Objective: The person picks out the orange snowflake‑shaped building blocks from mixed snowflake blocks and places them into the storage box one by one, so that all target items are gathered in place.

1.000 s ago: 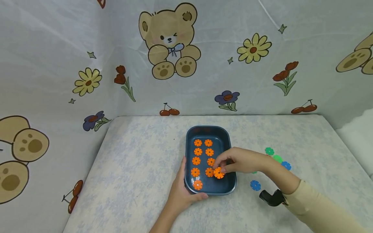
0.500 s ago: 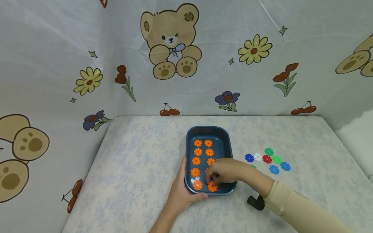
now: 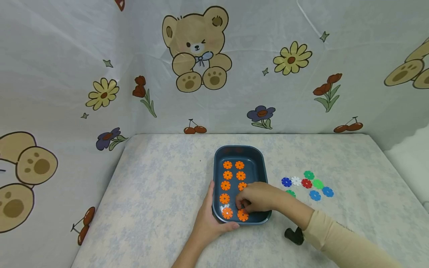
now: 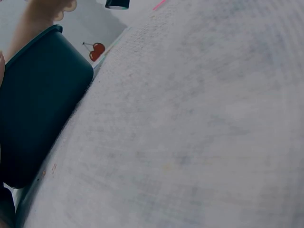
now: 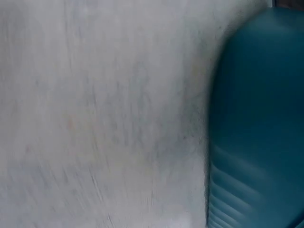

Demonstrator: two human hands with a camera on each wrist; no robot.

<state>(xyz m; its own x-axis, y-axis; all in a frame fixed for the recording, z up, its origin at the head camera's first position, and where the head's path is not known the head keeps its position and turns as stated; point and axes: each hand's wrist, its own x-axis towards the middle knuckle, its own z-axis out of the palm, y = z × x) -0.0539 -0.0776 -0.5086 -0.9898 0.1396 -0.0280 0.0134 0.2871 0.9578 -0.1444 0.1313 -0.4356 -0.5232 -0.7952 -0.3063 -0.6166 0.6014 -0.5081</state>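
Observation:
A dark blue rectangular tray lies on the table, with orange notched plastic discs in two columns inside. My left hand grips its near left corner, fingers along the left side and thumb over the front rim. Over the tray's right side reaches my right hand, curled fingers pinching an orange disc at the near end of the right column. That hand covers the disc just beyond. In the left wrist view, the tray's outer wall shows; the right wrist view has its wall at the right.
Right of the tray lie several loose notched discs, among them a red one, a white one, a dark blue one and a light green one. A black wrist-worn device hangs under the right sleeve. A printed cloth backs the table.
My right hand has carried the orange disc down to the near end of the right column, then nudged it slightly left. My left hand has stayed on the tray.

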